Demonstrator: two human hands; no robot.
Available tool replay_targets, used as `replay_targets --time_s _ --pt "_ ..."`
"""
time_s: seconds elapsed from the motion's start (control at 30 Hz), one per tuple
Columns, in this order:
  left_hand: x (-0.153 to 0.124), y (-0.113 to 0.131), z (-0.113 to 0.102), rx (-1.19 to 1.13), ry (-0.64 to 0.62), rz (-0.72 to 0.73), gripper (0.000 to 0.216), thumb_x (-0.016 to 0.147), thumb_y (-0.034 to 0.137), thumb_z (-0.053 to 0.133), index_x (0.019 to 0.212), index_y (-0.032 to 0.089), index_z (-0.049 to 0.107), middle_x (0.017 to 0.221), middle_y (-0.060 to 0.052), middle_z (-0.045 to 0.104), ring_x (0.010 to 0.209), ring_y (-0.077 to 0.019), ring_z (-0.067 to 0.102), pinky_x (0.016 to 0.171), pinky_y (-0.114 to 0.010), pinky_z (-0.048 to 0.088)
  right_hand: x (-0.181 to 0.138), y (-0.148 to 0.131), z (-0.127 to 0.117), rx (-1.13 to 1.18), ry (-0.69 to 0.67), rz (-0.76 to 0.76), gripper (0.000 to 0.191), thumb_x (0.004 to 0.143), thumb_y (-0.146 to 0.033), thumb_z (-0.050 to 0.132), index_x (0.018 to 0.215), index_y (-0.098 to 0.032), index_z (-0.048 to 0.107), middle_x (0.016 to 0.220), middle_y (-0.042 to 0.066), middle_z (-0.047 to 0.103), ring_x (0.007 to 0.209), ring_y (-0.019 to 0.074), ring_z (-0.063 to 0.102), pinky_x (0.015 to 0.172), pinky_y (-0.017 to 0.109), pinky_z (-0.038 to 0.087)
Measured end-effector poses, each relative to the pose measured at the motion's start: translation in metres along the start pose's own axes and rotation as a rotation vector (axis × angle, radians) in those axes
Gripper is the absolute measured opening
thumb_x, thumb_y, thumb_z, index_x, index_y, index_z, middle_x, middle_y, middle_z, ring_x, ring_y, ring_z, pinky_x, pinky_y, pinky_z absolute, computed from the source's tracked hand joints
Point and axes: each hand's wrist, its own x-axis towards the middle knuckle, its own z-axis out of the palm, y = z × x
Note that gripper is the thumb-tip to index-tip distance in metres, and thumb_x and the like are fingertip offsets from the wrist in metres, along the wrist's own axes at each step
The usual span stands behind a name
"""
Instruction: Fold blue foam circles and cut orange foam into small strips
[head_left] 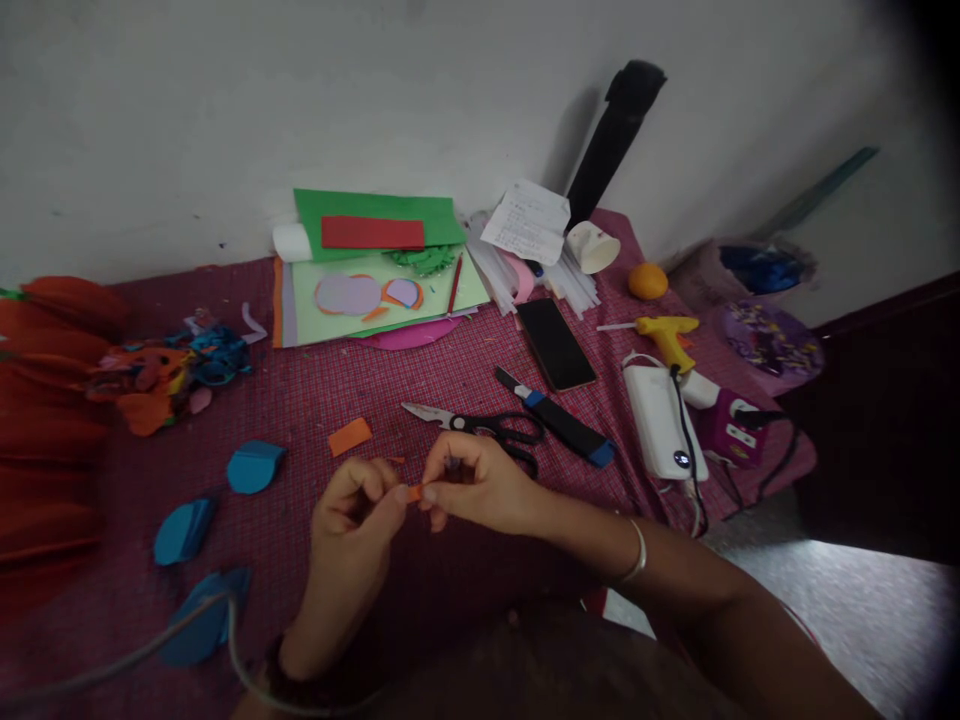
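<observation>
Between the fingertips of both hands is a small orange paper piece. My left hand pinches its left end with thumb and forefinger. The right end is pinched by my right hand, which wears a bangle on the wrist. A flat orange paper rectangle lies just beyond the left hand. Black-handled scissors rest behind the right hand, their handles partly hidden by it. Beside them lies a black and blue utility knife.
Blue folded paper pieces lie at left near a heap of scraps. Coloured sheets are stacked at the back. To the right are a phone, a yellow glue gun, a white power bank and cables. A cord crosses the lower left.
</observation>
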Motion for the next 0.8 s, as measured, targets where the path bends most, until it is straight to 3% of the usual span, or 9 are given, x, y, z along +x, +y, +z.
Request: replay_targets --time_s 0.1,0.2,0.3,0.53,0.73,0.8 --pt "0.002 -0.004 -0.006 0.065 -0.076 -0.190 0.012 0.079 0.027 0.064 0.075 0.020 0.055 0.055 0.007 0.045 0.045 -0.0074 0.035 0.043 -0.018 0.027 -0.002 -0.002 0.000 -0.081 -0.004 -0.070 0.018 0.078 -0.025 0.067 0.078 -0.017 0.051 0.063 -0.006 0.057 0.051 0.0066 0.057 0.051 0.019 0.047" --pt "0.004 -0.007 -0.011 0.181 -0.208 -0.268 0.028 0.085 0.037 0.058 0.065 0.018 0.053 0.052 0.006 0.039 0.045 -0.0077 0.031 0.043 -0.019 0.024 -0.003 -0.004 0.000 -0.171 -0.010 -0.105 0.012 0.079 -0.016 0.062 0.081 -0.018 0.050 0.064 -0.006 0.055 0.052 0.0064 0.055 0.052 0.018 0.043" --pt "0.004 -0.005 -0.010 0.263 -0.245 -0.226 0.035 0.085 0.038 0.057 0.058 0.018 0.049 0.053 0.005 0.038 0.048 -0.0086 0.032 0.044 -0.020 0.025 -0.003 -0.003 0.000 -0.189 -0.039 -0.096 0.013 0.079 -0.012 0.060 0.085 -0.018 0.050 0.063 -0.007 0.054 0.052 0.0061 0.053 0.051 0.017 0.041" --pt "0.004 0.006 -0.005 0.408 -0.288 0.067 0.028 0.087 0.026 0.052 0.060 0.019 0.052 0.054 0.005 0.043 0.049 -0.0102 0.036 0.049 -0.022 0.032 0.003 0.005 -0.005 0.054 -0.118 0.059 0.020 0.078 -0.019 0.065 0.090 -0.017 0.049 0.073 -0.005 0.057 0.051 0.0047 0.056 0.049 0.017 0.046" --pt "0.005 0.002 -0.012 0.431 -0.286 0.026 0.031 0.087 0.029 0.053 0.059 0.018 0.049 0.056 0.004 0.043 0.052 -0.0106 0.038 0.050 -0.023 0.032 0.004 0.000 -0.006 0.011 -0.103 0.164 0.020 0.079 -0.028 0.066 0.076 -0.015 0.052 0.064 -0.005 0.057 0.047 0.0045 0.054 0.045 0.015 0.045" --pt "0.006 0.007 -0.016 0.449 -0.227 -0.017 0.035 0.086 0.031 0.055 0.056 0.019 0.045 0.053 0.005 0.038 0.050 -0.0099 0.033 0.048 -0.023 0.029 0.004 -0.003 -0.008 0.000 -0.056 0.163 0.020 0.078 -0.028 0.066 0.074 -0.015 0.052 0.062 -0.005 0.057 0.045 0.0042 0.053 0.044 0.015 0.045"
